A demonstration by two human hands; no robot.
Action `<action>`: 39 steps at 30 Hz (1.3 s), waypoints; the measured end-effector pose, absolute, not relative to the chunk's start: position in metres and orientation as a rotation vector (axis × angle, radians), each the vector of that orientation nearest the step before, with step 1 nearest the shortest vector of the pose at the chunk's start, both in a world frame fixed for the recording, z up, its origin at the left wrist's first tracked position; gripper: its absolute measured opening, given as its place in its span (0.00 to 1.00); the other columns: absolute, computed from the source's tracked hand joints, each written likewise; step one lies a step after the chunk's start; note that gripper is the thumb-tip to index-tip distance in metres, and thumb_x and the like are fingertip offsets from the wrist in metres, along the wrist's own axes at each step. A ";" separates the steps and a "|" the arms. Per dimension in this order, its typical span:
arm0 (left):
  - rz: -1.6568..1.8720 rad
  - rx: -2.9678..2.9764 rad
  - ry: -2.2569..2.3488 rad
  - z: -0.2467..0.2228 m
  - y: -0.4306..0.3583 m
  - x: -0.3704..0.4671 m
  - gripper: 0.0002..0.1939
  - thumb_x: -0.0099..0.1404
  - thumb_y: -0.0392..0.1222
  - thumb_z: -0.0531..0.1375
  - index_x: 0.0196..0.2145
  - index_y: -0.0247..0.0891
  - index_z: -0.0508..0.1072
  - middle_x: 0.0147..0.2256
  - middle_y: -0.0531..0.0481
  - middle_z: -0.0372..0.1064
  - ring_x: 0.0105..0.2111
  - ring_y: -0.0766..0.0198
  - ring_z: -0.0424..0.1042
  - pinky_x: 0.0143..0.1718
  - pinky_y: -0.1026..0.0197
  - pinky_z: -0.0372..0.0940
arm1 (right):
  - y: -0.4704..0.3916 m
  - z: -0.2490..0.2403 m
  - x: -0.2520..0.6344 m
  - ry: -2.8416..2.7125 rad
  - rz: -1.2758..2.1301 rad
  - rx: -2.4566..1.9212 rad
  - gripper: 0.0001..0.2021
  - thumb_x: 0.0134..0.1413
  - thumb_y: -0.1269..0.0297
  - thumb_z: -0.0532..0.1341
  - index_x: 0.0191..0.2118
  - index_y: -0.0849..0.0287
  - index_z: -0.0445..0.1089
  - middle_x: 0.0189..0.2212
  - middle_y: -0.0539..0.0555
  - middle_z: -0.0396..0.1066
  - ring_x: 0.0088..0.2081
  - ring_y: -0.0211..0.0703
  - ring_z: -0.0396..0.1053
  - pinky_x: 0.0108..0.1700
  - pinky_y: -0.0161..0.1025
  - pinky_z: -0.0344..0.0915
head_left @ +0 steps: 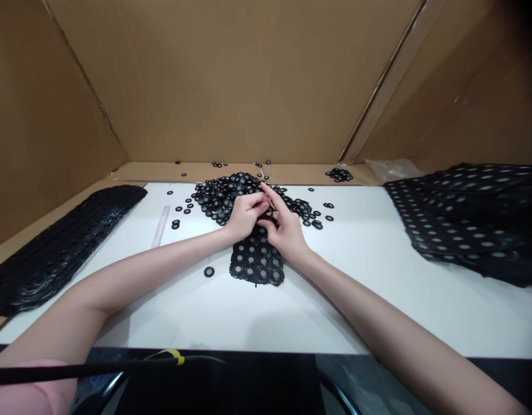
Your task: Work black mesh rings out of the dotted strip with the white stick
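My left hand point(246, 216) is closed, thumb and fingertips pinched together over the front of a pile of black rings point(218, 196). What it pinches, if anything, is hidden. Close against it, my right hand point(287, 233) has its index finger stretched upward, while the thumb and other fingers close on a small black piece point(268, 218) that looks like a ring. Below both hands lies a black strip point(256, 265) with rows of round grey-centred spots, flat on the white board; its far end is covered by the hands. One loose ring point(209, 272) rests left of the strip.
A long black plastic-wrapped bundle point(67, 245) lies along the left side, with a clear narrow strip point(161, 226) beside it. Black spotted sheeting point(468, 219) is heaped at the right. A smaller ring cluster point(339, 174) sits near the cardboard back wall point(231, 86).
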State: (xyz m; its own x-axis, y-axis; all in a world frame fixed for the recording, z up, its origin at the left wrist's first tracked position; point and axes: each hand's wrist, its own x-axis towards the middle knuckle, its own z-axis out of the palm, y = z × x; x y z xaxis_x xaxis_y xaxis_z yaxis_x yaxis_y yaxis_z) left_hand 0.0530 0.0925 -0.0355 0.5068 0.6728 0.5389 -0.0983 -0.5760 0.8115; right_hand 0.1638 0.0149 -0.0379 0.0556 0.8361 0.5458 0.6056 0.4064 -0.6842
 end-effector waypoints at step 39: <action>0.952 2.035 0.304 -0.028 0.101 0.041 0.10 0.62 0.42 0.59 0.36 0.33 0.76 0.36 0.46 0.75 0.36 0.62 0.71 0.41 0.62 0.63 | 0.012 -0.038 0.169 -1.500 0.423 -1.269 0.37 0.50 0.72 0.57 0.66 0.56 0.46 0.16 0.41 0.47 0.18 0.36 0.46 0.22 0.34 0.52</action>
State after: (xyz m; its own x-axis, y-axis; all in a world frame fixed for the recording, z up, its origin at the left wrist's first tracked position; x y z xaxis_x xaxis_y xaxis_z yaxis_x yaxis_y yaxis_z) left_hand 0.0406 0.1009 -0.0280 0.6811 0.5200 0.5155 -0.1243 -0.6117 0.7813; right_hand 0.1695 0.0118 -0.0384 0.1428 0.8621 0.4862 0.4812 0.3688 -0.7952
